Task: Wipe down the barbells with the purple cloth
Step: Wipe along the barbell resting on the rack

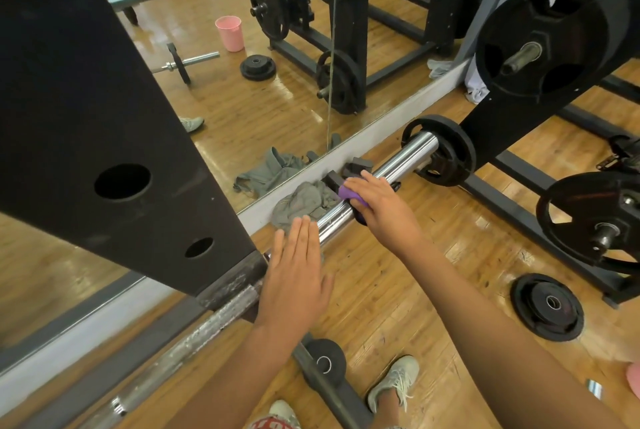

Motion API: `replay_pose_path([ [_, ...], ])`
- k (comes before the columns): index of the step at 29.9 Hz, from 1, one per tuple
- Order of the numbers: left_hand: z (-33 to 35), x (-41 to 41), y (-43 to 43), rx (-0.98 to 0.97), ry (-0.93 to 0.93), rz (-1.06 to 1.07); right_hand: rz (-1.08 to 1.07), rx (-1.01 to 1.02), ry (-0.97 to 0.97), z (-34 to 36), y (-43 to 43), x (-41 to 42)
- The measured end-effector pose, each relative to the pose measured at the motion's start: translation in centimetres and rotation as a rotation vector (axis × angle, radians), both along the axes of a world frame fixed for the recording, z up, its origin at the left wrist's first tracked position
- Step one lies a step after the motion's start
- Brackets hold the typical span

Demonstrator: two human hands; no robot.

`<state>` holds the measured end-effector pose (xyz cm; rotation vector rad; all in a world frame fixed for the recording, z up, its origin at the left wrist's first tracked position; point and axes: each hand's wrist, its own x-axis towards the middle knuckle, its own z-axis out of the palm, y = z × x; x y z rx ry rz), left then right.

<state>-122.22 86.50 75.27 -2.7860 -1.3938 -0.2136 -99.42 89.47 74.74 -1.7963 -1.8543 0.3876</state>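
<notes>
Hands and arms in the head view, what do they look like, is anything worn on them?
The left hand and right hand are bare: no gloves, rings or watch show. The left forearm and right forearm are bare too, no sleeve in view.

Both arms are bare all the way along. The left hand and the right hand are bare too, fingers and all. On the feet are soft, pale grey-green shoes. The right shoe has white laces and a light sole, and the ankle above it is bare. Only the toe of the left shoe shows. Beside it is a bit of red clothing with white marks, too little to tell what kind.
</notes>
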Motion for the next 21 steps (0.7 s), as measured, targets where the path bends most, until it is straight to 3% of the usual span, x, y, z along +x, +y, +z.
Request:
replay_pose_path([
  [4, -1.3, -0.6, -2.0, 0.002, -0.006, 0.062, -0.133, 0.067, 0.074, -0.7, -0.4, -1.9],
  [10, -1.3, -0.2, -2.2, -0.002, 0.104, 0.114, 0.049, 0.127, -0.005, -2.1, -1.6, -3.3],
  [16, -0.7, 0.6, -2.3, 0.02, 0.222, 0.184, -0.069, 0.095, 0.058, -1.5, -0.7, -1.5],
  [21, 0.4, 1.9, -1.4, 0.012, 0.32, 0.206, -0.045, 0.077, 0.072, -1.6, -1.0, -1.8],
])
